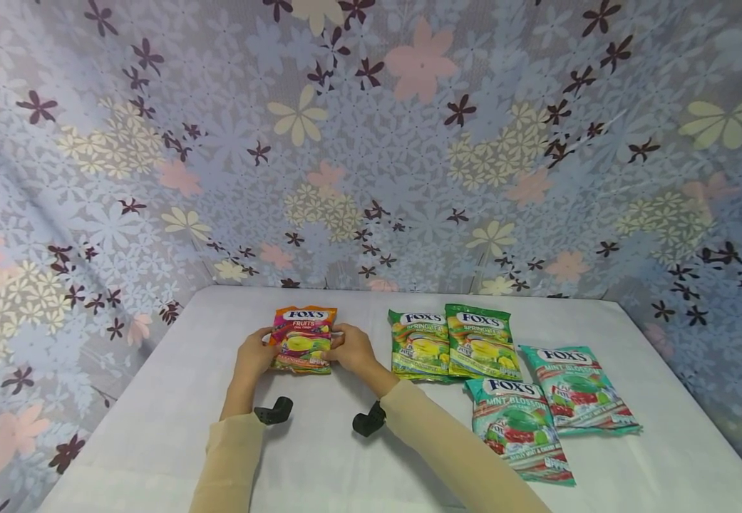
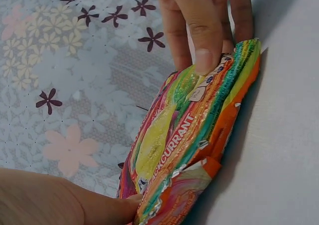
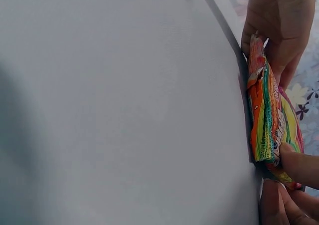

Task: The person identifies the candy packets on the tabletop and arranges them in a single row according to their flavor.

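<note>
An orange and purple bag of Fox's fruits candy (image 1: 302, 343) is at the left of the white table, held between two hands. My left hand (image 1: 255, 354) grips its left edge, the thumb over the front in the left wrist view. On the opposite edge, my right hand (image 1: 354, 350) pinches the bag, thumb on the printed face and fingers beneath, as the right wrist view shows (image 3: 299, 167). The bag's lower edge sits close over the tabletop in both wrist views.
Right of the hands lie two green Spring Tea bags (image 1: 419, 346) side by side. Two teal Mint Blossom bags (image 1: 520, 431) lie nearer the right front, slightly tilted. A floral cloth (image 1: 371, 142) hangs behind the white table (image 1: 326, 456).
</note>
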Action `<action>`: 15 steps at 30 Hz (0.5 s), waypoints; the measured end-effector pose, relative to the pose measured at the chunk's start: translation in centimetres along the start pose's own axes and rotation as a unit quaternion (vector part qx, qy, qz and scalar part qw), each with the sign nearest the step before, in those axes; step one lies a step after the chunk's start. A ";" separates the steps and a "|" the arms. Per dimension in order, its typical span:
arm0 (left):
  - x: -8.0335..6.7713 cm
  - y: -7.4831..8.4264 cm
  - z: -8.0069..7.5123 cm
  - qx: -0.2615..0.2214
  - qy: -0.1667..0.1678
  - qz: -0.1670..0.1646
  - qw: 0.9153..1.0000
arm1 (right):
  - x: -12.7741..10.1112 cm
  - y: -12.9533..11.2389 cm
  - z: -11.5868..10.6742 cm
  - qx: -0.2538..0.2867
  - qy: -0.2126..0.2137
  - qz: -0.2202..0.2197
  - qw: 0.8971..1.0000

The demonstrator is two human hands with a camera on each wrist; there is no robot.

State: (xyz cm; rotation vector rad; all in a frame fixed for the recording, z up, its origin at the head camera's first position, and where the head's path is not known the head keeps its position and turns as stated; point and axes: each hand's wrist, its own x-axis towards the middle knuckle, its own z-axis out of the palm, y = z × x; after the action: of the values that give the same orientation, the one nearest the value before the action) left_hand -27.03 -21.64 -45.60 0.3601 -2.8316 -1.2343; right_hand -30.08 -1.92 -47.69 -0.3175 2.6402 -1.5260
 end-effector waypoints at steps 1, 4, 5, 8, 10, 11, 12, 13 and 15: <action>0.0 0.0 0.1 0.002 0.001 0.001 1.000 | 0.0 0.0 0.0 0.001 0.000 0.001 1.000; 0.0 0.0 0.2 0.008 0.001 0.000 1.000 | -0.1 0.0 -0.1 0.007 0.001 0.003 1.000; 0.0 0.0 0.2 0.009 0.002 -0.001 1.000 | -0.1 0.0 -0.1 0.009 0.002 0.004 1.000; 0.2 0.0 0.3 0.011 0.000 -0.007 1.000 | -0.2 0.1 -0.1 0.024 0.003 0.005 1.000; 0.3 0.0 0.4 0.012 0.002 -0.010 1.000 | -0.2 0.0 -0.2 0.040 0.001 0.011 0.999; 0.3 0.0 0.4 0.013 0.003 -0.012 1.000 | -0.2 0.0 -0.2 0.045 0.001 0.014 0.999; 0.3 0.1 0.5 0.014 0.004 -0.014 1.000 | -0.2 0.0 -0.2 0.049 0.001 0.017 0.999; 0.2 0.1 0.5 0.015 0.005 -0.016 1.000 | -0.2 0.0 -0.2 0.052 0.001 0.021 0.998; 0.1 0.2 0.5 0.020 0.008 -0.018 1.000 | -0.2 -0.1 -0.3 0.057 0.001 0.030 0.998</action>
State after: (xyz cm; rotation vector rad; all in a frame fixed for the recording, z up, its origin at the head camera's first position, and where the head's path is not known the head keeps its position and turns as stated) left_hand -27.26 -21.20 -45.85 0.4216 -2.8523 -1.1778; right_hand -29.86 -1.70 -47.46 -0.2268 2.5257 -1.6511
